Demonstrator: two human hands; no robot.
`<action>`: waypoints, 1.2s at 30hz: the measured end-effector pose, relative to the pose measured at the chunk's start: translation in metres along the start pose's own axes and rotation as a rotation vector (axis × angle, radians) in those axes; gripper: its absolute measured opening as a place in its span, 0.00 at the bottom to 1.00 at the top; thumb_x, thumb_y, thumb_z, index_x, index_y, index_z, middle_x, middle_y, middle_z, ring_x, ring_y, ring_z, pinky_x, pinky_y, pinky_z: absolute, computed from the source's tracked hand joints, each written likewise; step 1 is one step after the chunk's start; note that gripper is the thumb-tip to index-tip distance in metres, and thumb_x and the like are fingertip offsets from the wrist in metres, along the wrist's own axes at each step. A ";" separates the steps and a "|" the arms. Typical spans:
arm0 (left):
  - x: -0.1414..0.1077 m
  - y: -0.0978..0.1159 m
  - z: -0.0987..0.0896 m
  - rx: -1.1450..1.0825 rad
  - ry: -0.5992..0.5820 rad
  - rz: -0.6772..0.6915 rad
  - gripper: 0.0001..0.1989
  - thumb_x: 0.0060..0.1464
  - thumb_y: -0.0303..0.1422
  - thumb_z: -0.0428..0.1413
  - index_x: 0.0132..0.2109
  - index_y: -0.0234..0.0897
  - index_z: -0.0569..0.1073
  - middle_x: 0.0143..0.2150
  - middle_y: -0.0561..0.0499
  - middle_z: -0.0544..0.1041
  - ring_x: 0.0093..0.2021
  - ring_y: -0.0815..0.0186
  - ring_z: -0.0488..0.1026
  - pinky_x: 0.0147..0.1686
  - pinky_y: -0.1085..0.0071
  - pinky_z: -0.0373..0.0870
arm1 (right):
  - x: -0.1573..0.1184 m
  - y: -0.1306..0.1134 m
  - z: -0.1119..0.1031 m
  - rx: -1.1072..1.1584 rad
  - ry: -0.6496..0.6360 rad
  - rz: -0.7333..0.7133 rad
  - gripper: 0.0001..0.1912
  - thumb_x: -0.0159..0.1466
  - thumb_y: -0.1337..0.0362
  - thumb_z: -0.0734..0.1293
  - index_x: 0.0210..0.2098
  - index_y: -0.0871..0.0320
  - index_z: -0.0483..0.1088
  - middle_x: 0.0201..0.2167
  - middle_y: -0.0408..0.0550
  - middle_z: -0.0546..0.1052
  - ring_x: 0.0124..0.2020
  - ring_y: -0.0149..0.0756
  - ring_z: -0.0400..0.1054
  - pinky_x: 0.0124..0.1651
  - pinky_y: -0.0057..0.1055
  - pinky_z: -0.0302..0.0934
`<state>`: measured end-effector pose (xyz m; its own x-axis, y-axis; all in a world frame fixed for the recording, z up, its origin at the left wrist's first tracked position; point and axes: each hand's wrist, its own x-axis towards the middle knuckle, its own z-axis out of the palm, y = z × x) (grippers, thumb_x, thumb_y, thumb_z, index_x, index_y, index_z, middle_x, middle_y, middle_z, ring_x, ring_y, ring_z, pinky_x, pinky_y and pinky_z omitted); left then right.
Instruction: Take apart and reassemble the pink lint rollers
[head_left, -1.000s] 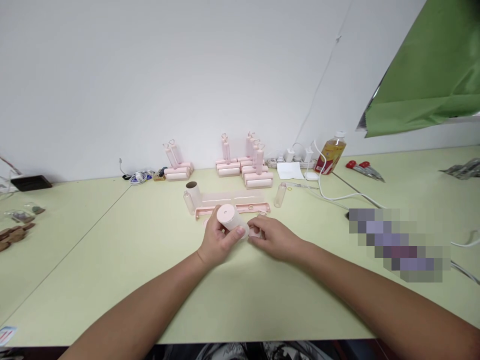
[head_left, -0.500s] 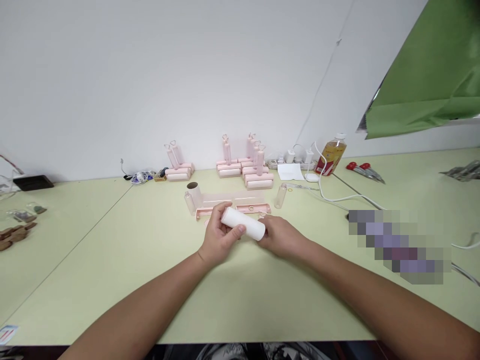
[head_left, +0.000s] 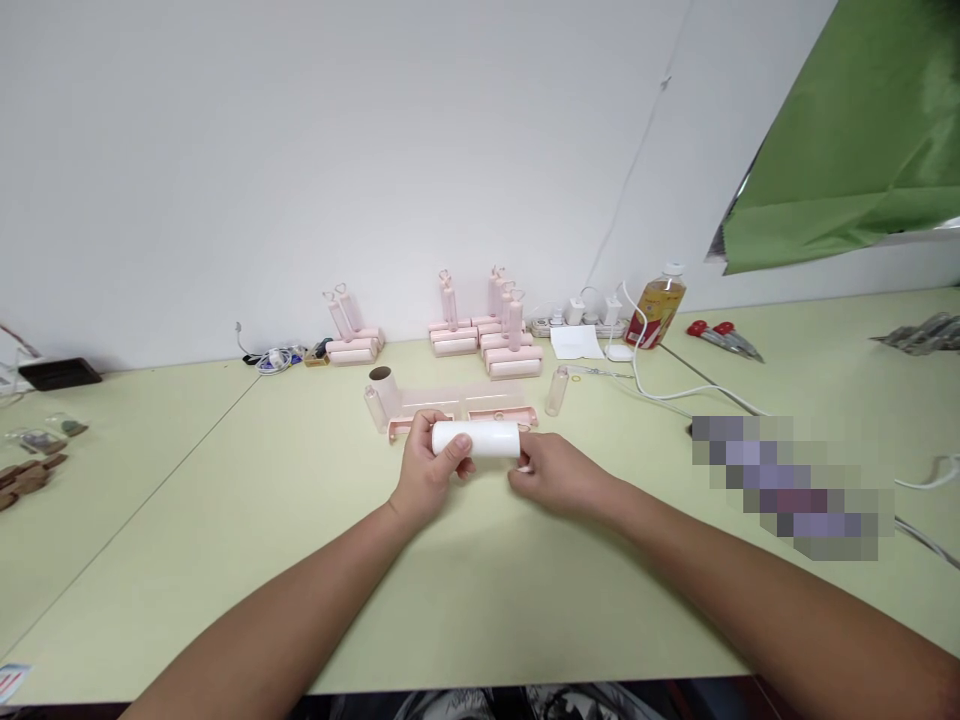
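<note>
My left hand (head_left: 431, 470) is wrapped round the left part of a white sticky lint roll (head_left: 487, 439), held level above the table, thumb across its front. At the roll's right end is my right hand (head_left: 555, 475), its fingers curled. A small pale piece shows at its fingertips, too little to name. Just behind the hands lie pink open case halves (head_left: 502, 416), partly covered by the left hand. A cardboard-cored roll (head_left: 384, 390) stands behind them, beside a clear pink tube handle (head_left: 375, 410). Another such handle (head_left: 556, 390) stands to the right.
Several assembled pink lint rollers (head_left: 514, 362) stand along the wall. To their right are white chargers with cables (head_left: 611, 310), a paper sheet (head_left: 576, 342), a drink bottle (head_left: 656, 308) and red-handled tools (head_left: 724, 338). A blurred-out object (head_left: 787, 485) lies on the right.
The white roll has turned from sloping down rightward to level. My right hand has drawn slightly away from its end, and the small pale piece now shows at the fingertips.
</note>
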<state>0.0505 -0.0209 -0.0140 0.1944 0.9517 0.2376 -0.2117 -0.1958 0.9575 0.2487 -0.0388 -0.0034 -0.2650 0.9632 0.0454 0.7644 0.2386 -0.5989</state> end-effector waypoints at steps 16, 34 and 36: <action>0.002 -0.005 -0.001 -0.050 0.022 -0.051 0.19 0.55 0.48 0.54 0.44 0.40 0.61 0.25 0.57 0.70 0.19 0.70 0.69 0.19 0.75 0.66 | -0.009 -0.008 0.006 0.708 0.424 -0.290 0.16 0.62 0.52 0.67 0.26 0.55 0.61 0.49 0.55 0.74 0.47 0.42 0.70 0.44 0.36 0.64; -0.002 -0.004 -0.001 0.101 -0.139 -0.079 0.22 0.53 0.51 0.56 0.44 0.37 0.64 0.22 0.58 0.68 0.19 0.72 0.66 0.20 0.75 0.63 | -0.010 -0.004 0.010 0.766 0.476 -0.293 0.11 0.63 0.56 0.67 0.31 0.55 0.63 0.53 0.59 0.75 0.55 0.44 0.69 0.51 0.39 0.64; -0.003 -0.004 -0.002 0.138 -0.211 -0.094 0.23 0.51 0.50 0.58 0.43 0.36 0.66 0.25 0.57 0.69 0.19 0.73 0.65 0.20 0.76 0.62 | -0.010 -0.004 0.009 0.785 0.491 -0.302 0.11 0.63 0.57 0.67 0.32 0.55 0.63 0.53 0.58 0.75 0.55 0.43 0.69 0.51 0.39 0.64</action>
<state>0.0493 -0.0224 -0.0191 0.4050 0.8999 0.1619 -0.0536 -0.1534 0.9867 0.2429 -0.0501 -0.0088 0.0253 0.8618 0.5067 0.0482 0.5052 -0.8617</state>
